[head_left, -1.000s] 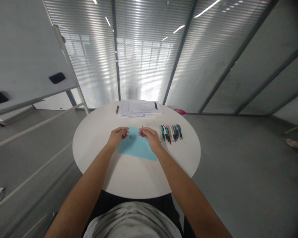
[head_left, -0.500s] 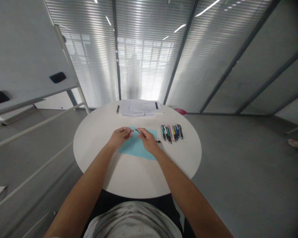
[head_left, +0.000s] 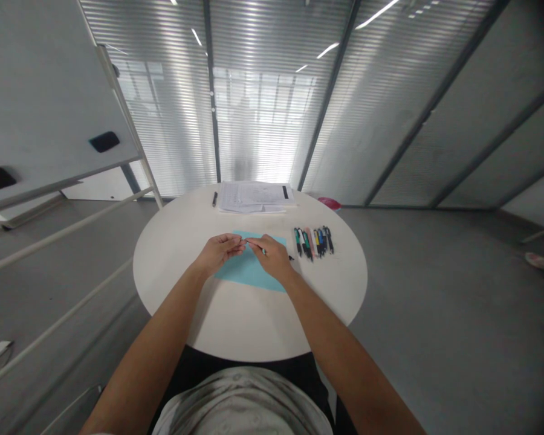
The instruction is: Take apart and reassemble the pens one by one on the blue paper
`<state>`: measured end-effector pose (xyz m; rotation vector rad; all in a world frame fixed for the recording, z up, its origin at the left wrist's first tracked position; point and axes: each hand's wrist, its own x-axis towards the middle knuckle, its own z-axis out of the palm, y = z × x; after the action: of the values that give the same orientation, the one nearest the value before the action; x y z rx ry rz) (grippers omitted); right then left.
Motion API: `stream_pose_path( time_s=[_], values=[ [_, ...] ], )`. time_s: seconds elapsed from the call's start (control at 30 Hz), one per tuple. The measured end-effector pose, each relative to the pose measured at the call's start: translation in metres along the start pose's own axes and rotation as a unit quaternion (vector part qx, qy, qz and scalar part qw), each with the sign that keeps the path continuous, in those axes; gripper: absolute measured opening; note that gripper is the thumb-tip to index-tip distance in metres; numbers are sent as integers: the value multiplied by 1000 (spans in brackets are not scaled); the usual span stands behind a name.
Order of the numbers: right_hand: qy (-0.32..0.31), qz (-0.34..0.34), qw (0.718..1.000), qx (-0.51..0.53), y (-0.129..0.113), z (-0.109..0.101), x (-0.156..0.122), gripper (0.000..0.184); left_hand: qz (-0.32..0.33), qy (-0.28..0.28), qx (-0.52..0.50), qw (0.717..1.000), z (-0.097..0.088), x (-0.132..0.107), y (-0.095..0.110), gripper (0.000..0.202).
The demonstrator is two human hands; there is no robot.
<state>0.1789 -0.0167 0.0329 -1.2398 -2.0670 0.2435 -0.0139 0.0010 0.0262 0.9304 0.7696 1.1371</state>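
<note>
Over the light blue sheet (head_left: 254,275) on the round table, my left hand (head_left: 218,254) and my right hand (head_left: 272,257) meet at the fingertips. The fingers of my left hand are pinched, and what they hold is too small to make out. Between the thumb and fingers of my right hand is a small thin dark piece, mostly hidden, its kind unclear. Just beyond my right wrist a small black thing (head_left: 291,258) lies at the sheet's right edge, partly covered.
Several pens (head_left: 315,243) lie in a row on the white table (head_left: 254,326), right of the sheet. A stack of printed papers (head_left: 254,198) rests at the far edge, with a dark pen (head_left: 214,199) beside it. A whiteboard on a frame (head_left: 49,90) stands at left.
My right hand's fingertips have moved left to meet those of my left hand. The thin dark piece, visible between the hands before, is now mostly covered by fingers.
</note>
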Motion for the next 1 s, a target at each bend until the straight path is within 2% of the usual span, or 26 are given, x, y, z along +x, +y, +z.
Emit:
stream_pose_path(
  time_s=[0.47, 0.67, 0.87, 1.0],
  values=[
    [-6, -21, 998, -66, 8, 3, -1, 32, 3, 3, 94, 996, -4, 2, -3, 36],
    [-27, -37, 994, -95, 3, -3, -1, 31, 11, 5, 156, 988, -3, 1, -3, 35],
    [-32, -67, 994, -86, -3, -4, -1, 30, 32, -9, 245, 969, 2, -3, 3, 31],
    [-24, -85, 995, -37, -1, -2, -1, 33, 39, -18, 286, 957, 5, -4, 4, 27]
  ],
)
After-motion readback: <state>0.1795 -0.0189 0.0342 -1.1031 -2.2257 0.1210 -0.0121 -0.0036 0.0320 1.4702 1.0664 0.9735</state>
